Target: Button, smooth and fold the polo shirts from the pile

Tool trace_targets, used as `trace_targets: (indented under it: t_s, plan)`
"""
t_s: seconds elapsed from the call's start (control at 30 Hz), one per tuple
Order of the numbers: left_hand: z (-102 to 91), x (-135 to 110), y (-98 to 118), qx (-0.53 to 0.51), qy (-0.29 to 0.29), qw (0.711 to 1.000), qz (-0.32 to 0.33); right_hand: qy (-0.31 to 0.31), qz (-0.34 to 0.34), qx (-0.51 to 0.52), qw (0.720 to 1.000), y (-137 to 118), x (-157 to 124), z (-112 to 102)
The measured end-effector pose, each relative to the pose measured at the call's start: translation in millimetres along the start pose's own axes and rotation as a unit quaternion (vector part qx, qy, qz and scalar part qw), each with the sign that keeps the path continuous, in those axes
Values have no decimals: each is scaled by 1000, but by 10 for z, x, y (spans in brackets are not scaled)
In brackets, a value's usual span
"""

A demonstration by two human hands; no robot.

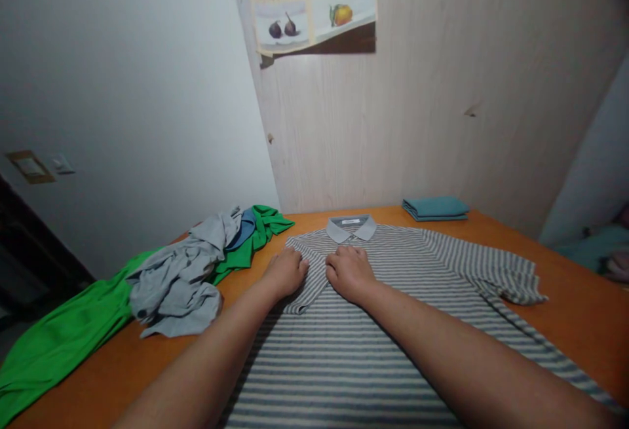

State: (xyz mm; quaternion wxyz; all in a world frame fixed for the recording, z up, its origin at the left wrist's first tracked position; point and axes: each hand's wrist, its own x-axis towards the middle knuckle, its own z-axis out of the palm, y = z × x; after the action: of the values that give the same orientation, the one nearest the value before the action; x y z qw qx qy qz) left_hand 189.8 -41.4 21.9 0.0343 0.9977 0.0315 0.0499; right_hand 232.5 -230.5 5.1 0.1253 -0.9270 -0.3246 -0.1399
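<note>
A grey-and-cream striped polo shirt (319,363) lies spread out on the table, its plain grey collar (366,228) at the far end. The sleeve on the left is folded inward across the chest, while the sleeve on the right (491,262) stretches outward. My left hand (286,272) is closed with curled fingers at the outer side of the folded sleeve. Just right of it, my right hand (350,273) rests on the chest below the collar, its fingers also curled on the cloth near the sleeve's inner edge. Both sets of fingertips are partly hidden.
On the left of the orange-brown table (584,298) lies a heap with a crumpled grey garment (181,278) and bright green cloth (73,331). A folded teal cloth (435,208) sits at the back right. Behind stands a wall panel (417,121) with fruit pictures (314,6).
</note>
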Motion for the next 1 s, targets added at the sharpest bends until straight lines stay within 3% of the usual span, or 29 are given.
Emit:
trace_targets:
  t_s: [0.23,0.8,1.0]
  plan:
    - [299,-77,311,-15,7,999,38,-12,14,2,1000,14,25,4]
    - [436,-11,306,46,5,997,57,-40,43,96,994,144,169,15]
    - [468,47,266,56,10,996,67,-63,56,133,988,369,235,-187]
